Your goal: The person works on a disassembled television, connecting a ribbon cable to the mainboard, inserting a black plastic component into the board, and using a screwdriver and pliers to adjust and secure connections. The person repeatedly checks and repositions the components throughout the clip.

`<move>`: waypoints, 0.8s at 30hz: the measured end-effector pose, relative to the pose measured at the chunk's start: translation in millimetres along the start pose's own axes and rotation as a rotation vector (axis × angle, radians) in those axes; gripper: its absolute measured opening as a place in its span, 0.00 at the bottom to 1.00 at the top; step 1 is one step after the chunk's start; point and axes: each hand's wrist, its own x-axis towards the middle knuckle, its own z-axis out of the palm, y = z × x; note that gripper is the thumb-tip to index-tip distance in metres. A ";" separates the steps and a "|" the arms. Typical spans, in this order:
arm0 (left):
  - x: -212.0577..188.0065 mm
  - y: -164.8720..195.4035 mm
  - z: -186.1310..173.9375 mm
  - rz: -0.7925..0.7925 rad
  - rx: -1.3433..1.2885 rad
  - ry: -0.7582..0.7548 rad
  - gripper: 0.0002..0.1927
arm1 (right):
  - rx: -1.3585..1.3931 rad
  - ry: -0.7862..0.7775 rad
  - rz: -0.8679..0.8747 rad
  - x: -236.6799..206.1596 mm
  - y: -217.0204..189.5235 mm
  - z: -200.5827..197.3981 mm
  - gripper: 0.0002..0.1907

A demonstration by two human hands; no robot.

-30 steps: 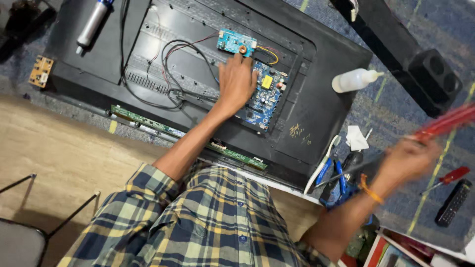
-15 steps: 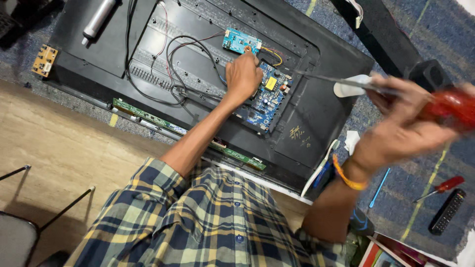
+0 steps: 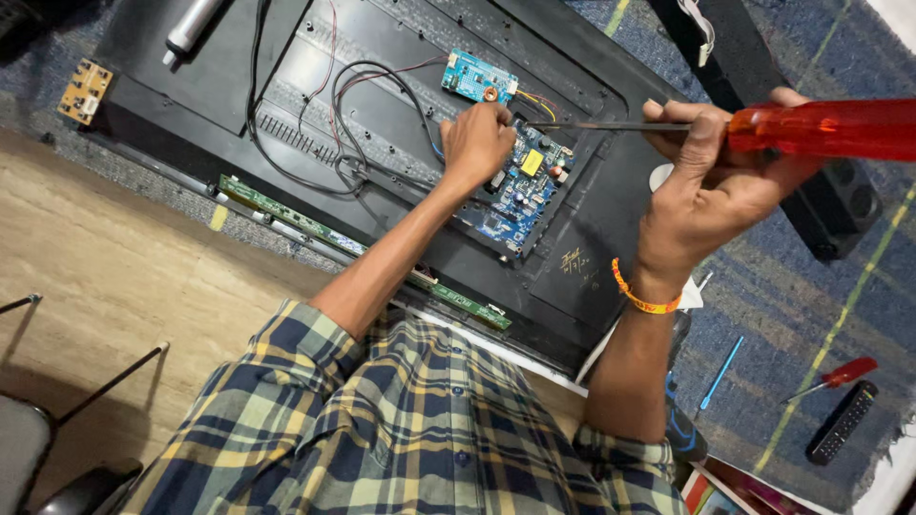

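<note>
Now raised higher and nearer the lens than a moment ago: right hand (image 3: 711, 186), clenched round a red-handled screwdriver (image 3: 821, 129), shaft tip pointing toward nine o'clock over the blue circuit board (image 3: 520, 195). Left hand (image 3: 477, 143) unmoved, fingers curled, pressing on that board. Open black panel (image 3: 592, 257) toward five o'clock; panel's near edge at the wooden floor (image 3: 124, 267).

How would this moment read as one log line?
left hand: on blue circuit board | right hand: gripping red screwdriver | tip: near board
</note>
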 end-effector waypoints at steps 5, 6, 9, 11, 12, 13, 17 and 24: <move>-0.2 1.6 0.6 -0.039 -0.011 -0.018 0.10 | 0.017 -0.004 0.034 -2.9 2.5 -3.0 0.24; -0.2 1.2 0.8 -0.021 -0.008 -0.005 0.10 | 0.020 -0.004 0.043 -3.2 2.7 -3.4 0.24; -0.6 0.3 1.7 0.010 -0.002 0.024 0.11 | 0.008 0.006 0.040 -3.0 4.7 -3.0 0.25; -1.1 0.2 2.3 0.008 -0.003 0.024 0.11 | -0.001 0.020 0.033 -2.0 6.9 -2.6 0.26; -1.1 0.2 2.5 0.009 -0.001 0.030 0.11 | -0.004 0.032 0.027 -1.5 8.2 -2.1 0.27; -1.5 0.4 2.5 0.009 0.000 0.035 0.11 | -0.008 0.049 0.018 -1.1 9.8 -0.9 0.28; -2.8 1.0 1.6 0.019 -0.019 0.046 0.11 | -0.028 0.144 0.031 1.8 14.5 3.6 0.31; -3.6 4.3 -3.4 0.014 -0.033 0.043 0.11 | -0.170 0.224 -0.200 13.5 7.8 27.4 0.33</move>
